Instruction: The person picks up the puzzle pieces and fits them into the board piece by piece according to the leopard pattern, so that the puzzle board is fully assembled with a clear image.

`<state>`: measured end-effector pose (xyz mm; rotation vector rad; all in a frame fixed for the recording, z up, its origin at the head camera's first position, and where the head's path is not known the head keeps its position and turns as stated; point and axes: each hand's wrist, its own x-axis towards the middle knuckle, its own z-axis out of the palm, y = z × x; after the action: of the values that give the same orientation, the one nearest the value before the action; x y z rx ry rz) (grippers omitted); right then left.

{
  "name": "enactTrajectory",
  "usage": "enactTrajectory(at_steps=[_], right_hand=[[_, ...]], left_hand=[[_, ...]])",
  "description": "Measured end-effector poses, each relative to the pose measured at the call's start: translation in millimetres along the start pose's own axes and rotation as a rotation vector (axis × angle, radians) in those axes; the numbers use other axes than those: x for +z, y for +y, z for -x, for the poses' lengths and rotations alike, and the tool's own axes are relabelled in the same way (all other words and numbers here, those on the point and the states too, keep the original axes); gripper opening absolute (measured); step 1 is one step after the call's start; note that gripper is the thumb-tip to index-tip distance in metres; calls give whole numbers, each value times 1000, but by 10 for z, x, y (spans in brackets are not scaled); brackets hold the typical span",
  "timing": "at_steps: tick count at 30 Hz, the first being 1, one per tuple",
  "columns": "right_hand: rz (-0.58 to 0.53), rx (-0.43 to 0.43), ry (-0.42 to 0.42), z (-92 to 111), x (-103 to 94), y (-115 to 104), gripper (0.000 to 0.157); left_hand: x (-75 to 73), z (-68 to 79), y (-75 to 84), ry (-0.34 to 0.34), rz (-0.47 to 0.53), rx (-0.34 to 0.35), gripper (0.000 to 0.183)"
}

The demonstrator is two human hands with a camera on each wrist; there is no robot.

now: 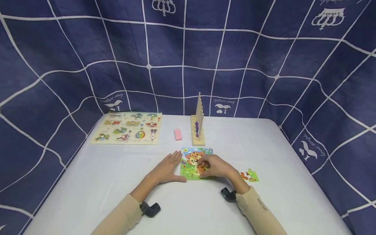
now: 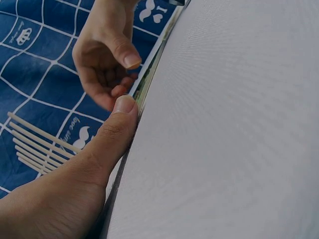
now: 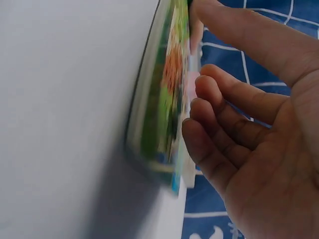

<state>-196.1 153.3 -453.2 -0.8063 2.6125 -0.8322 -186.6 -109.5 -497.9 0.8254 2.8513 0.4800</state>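
A jigsaw puzzle point(image 1: 189, 174) with a spotted cub on green grass lies flat on the white table. Along its left edge rests my left hand point(image 1: 168, 168), fingers spread and thumb near the lower left corner. My right hand point(image 1: 215, 166) is over the puzzle's right half, covering part of it. In the right wrist view, that right hand point(image 3: 249, 144) has loosely bent fingers, the thumb apart and nothing held; whether the fingertips touch the puzzle point(image 3: 172, 74) I cannot tell. Loose puzzle pieces point(image 1: 251, 176) lie to the right, beside my right wrist.
Behind the puzzle stands a wooden peg stand point(image 1: 198, 130) with upright rods and purple and blue beads. A pink block point(image 1: 178, 134) lies left of it. At the back left is a wooden vehicle board point(image 1: 132, 129). Blue checked cloth point(image 1: 235, 49) hangs around the table.
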Motion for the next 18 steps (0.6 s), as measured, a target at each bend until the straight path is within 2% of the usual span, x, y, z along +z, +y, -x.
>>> enactTrajectory(at_steps=[9,18], right_hand=[[-34,86,58,295,-159,241,48],[-18,234,121,632,-335,486,48]], left_hand=[[9,6,-7,7,-5,-8,119],[-5,9,15,14,16,-5,119]])
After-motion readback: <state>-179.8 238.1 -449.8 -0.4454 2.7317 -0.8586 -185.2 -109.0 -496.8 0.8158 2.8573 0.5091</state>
